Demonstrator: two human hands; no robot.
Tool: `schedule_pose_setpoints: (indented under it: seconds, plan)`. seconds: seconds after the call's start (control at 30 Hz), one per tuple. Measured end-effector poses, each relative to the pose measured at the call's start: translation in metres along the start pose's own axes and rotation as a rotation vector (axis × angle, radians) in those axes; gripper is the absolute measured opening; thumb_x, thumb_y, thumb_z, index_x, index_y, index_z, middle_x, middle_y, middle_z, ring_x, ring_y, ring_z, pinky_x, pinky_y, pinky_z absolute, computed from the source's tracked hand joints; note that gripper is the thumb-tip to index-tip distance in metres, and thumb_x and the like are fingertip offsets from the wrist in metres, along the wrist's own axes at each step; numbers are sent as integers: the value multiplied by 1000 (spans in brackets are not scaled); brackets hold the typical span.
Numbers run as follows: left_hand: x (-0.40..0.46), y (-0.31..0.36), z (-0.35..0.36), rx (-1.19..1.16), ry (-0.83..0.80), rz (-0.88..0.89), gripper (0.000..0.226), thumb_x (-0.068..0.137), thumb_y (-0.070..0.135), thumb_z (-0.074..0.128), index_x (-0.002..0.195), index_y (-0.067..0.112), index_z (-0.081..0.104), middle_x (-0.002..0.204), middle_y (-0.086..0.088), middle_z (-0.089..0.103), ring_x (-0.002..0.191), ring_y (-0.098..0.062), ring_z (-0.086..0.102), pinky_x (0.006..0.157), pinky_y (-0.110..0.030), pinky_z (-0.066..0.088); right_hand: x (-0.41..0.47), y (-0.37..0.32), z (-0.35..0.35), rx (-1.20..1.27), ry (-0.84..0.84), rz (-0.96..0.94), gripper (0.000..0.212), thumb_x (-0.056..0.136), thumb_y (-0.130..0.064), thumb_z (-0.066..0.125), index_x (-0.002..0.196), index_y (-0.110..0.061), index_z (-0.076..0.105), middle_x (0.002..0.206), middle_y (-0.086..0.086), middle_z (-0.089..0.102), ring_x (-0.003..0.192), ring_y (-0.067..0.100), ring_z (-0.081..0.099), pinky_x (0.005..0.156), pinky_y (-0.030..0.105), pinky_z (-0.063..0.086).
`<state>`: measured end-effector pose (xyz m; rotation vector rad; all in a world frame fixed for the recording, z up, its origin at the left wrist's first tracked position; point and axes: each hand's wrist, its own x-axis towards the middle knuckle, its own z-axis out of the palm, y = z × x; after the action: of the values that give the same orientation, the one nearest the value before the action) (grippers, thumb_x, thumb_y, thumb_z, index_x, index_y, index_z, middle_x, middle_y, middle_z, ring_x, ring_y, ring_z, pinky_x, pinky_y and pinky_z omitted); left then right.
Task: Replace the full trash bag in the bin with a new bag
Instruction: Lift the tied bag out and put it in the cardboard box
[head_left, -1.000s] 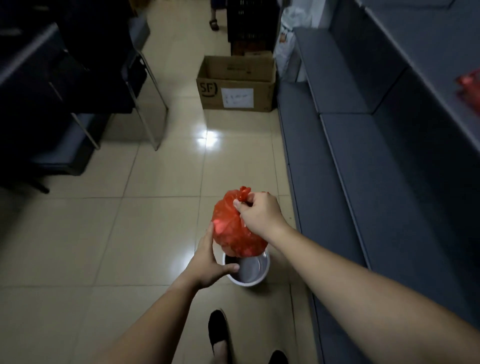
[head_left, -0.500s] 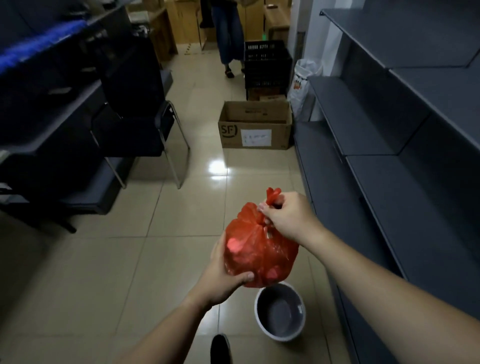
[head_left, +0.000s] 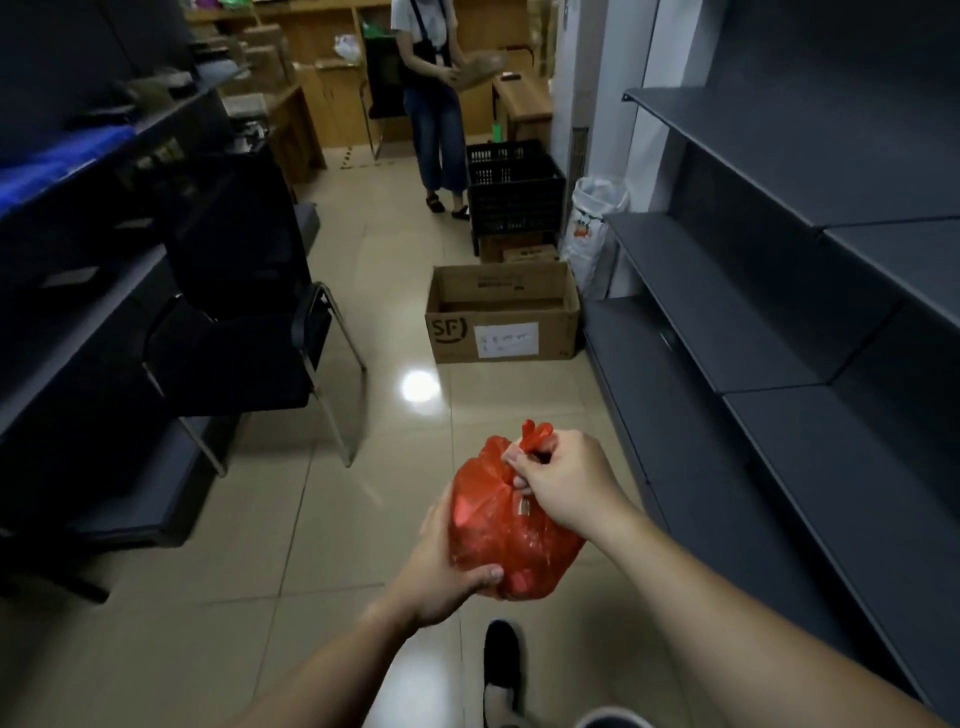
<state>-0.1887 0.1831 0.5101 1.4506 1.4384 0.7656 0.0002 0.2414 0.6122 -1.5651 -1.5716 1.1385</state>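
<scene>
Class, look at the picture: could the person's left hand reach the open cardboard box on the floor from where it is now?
Probably not. The left hand is cupping the red bag, and the cardboard box sits well ahead across open floor. Nothing blocks the path, but the person would likely need to step forward.

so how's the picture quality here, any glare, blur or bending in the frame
Head view: dim overall, left shelving nearly black; one bright glare spot on the floor tiles; wide-angle bending curves the right shelves; the chair leg smears slightly, while the red bag and both hands stay fairly sharp.
</scene>
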Motion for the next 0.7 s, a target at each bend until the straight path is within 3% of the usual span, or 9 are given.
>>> schedule_pose_setpoints:
  seconds: [0.1, 0.17, 0.23, 0.3, 0.4, 0.43, 0.57, 0.63, 0.7]
  plan:
    - [56, -7, -21, 5, -19, -8, 116, 64, 39, 89, 148, 39, 9, 144, 8, 27, 135, -14, 35, 108, -23, 34, 61, -3, 11, 5, -23, 22, 19, 87, -34, 69, 75, -22, 76, 66, -7, 75, 62, 2, 71, 69, 31, 59]
    - [98, -10, -35, 23, -33, 14, 112, 65, 41, 90, 145, 42, 11, 146, 10, 29, 135, -8, 36, 103, -11, 33, 106, -5, 15, -4, -46, 43, 19, 86, -36, 68, 73, -23, 76, 66, -9, 75, 61, 4, 71, 69, 34, 60]
    - [145, -9, -52, 47, -38, 4, 115, 65, 39, 90, 150, 32, 13, 151, 4, 27, 136, -7, 34, 94, 1, 30, 154, -11, 16, 10, -67, 59, 17, 85, -34, 69, 74, -22, 76, 68, -7, 76, 63, 6, 72, 70, 39, 62]
    - [194, -5, -71, 42, -46, -28, 118, 67, 32, 90, 154, 19, 11, 155, -5, 23, 138, -11, 31, 91, 3, 30, 201, -21, 15, 20, -83, 59, 17, 84, -33, 70, 75, -20, 76, 70, -5, 76, 65, 7, 73, 72, 43, 62]
    - [265, 4, -94, 73, -27, -30, 119, 67, 34, 89, 156, 18, 11, 154, -5, 26, 139, -13, 30, 102, -8, 27, 270, -39, 11, 3, -107, 39, 17, 83, -35, 68, 77, -21, 76, 73, -6, 77, 67, 8, 73, 73, 44, 62]
    - [289, 7, -101, 76, -22, -31, 119, 67, 32, 89, 156, 17, 11, 154, -4, 26, 137, -12, 30, 101, -4, 26, 293, -45, 9, -6, -107, 34, 15, 83, -35, 68, 77, -23, 76, 72, -6, 77, 65, 9, 73, 71, 43, 62]
    - [382, 14, -129, 48, -17, -61, 119, 66, 25, 88, 156, 18, 11, 153, -4, 25, 132, -11, 33, 82, 9, 29, 384, -64, 6, -80, -102, 2, 14, 85, -36, 69, 75, -26, 74, 69, -10, 75, 63, 3, 71, 72, 39, 60]
    - [431, 18, -143, 46, -22, -64, 121, 65, 29, 88, 156, 20, 10, 154, -3, 22, 132, -12, 33, 83, 7, 33, 432, -69, 4, -87, -91, -3, 14, 85, -34, 69, 75, -26, 75, 71, -11, 75, 64, 1, 71, 73, 38, 60]
    - [481, 21, -157, 45, -25, -52, 121, 64, 33, 87, 157, 22, 10, 155, -1, 23, 135, -15, 34, 99, -9, 38, 483, -73, 5, -103, -68, -6, 14, 85, -35, 69, 75, -26, 74, 73, -14, 75, 67, 0, 70, 75, 37, 60]
